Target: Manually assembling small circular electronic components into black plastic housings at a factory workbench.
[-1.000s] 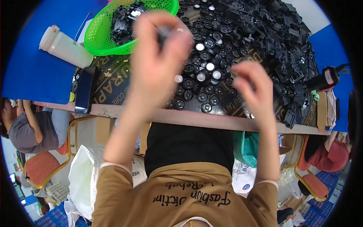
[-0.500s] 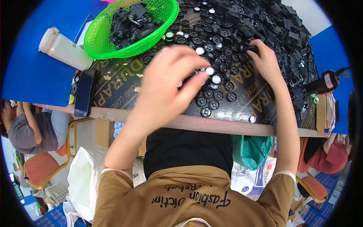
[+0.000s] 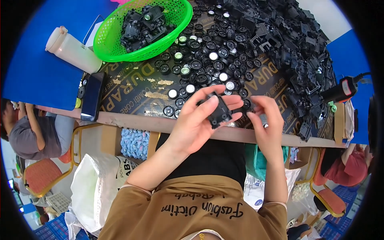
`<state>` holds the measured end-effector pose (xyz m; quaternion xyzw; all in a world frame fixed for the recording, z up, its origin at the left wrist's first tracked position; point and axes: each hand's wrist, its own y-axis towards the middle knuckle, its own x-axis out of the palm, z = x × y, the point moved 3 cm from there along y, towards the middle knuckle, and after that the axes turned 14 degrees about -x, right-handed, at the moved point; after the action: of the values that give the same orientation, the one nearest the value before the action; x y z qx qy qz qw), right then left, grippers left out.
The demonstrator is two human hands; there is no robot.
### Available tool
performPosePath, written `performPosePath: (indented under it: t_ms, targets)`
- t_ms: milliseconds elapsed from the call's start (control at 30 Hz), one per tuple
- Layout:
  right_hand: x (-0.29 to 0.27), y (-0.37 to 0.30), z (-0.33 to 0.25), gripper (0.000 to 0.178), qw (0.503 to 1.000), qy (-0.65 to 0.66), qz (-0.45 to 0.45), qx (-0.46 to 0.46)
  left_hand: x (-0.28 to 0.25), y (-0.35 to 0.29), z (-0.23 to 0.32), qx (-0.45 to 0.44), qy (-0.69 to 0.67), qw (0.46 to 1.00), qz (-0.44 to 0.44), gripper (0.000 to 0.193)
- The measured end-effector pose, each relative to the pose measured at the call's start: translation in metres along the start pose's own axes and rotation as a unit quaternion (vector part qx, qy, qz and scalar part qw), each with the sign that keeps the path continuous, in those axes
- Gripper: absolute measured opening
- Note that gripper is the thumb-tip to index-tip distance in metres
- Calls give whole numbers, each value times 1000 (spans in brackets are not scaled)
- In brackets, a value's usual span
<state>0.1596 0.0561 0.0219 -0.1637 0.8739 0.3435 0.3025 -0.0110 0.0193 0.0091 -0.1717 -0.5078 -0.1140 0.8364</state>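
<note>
My left hand (image 3: 193,127) is in front of my waist by the table's near edge, its thumb pressed on a black plastic chassis-like part (image 3: 219,113) lying across the fingers. Just right of it, my right hand (image 3: 269,124) pinches a small black wheel (image 3: 247,105) between thumb and fingertips. The two hands are close but apart. Beyond them lie many loose black wheels (image 3: 196,64), some with shiny silver faces. A large heap of black plastic parts (image 3: 304,60) covers the right and far side of the table.
A green mesh basket (image 3: 143,54) with black assemblies stands at the far left. Beside it are a white bottle (image 3: 74,51) and a dark phone (image 3: 92,96). A black corded tool (image 3: 340,90) lies at the right. Other people sit at both sides.
My left hand has drawn back from the wheels and now shows the black chassis part. My right hand has come from the heap's edge toward me, beside the left, with a wheel.
</note>
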Motion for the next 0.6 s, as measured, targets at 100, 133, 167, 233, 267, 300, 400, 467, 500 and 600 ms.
performPosePath:
  t_ms: [100, 133, 167, 233, 267, 300, 400, 467, 500, 600]
  targets:
    - [16, 7, 4, 46, 988, -141, -49, -35, -4, 2, 0, 21, 31, 999, 9, 29]
    - [20, 9, 5, 48, 983, -168, -51, -50, -2, 3, -2, 19, 44, 999, 9, 30]
    - [22, 10, 6, 48, 983, -171, -47, -56, -1, 4, -3, 18, 59, 998, 9, 31]
    - [24, 15, 8, 46, 981, -182, -47, -43, -8, 7, -5, -24, 102, 994, -6, 35]
    - [24, 17, 11, 44, 980, -192, -54, -25, -12, 9, -8, -21, 118, 993, -1, 34]
    - [25, 19, 13, 44, 980, -193, -46, -31, -17, 12, -11, -16, 134, 991, 3, 34]
    - [26, 19, 15, 33, 978, -196, -73, -14, -21, 17, -11, -9, 141, 990, -11, 30]
    - [27, 18, 15, 32, 973, -219, -77, 1, -23, 18, -13, -11, 170, 985, -2, 31]
    - [29, 18, 16, 31, 967, -239, -84, 17, -24, 19, -12, -10, 206, 979, 3, 31]
    - [25, 19, 20, 29, 980, -195, -29, 16, -16, 18, -14, 49, 305, 951, 26, 30]
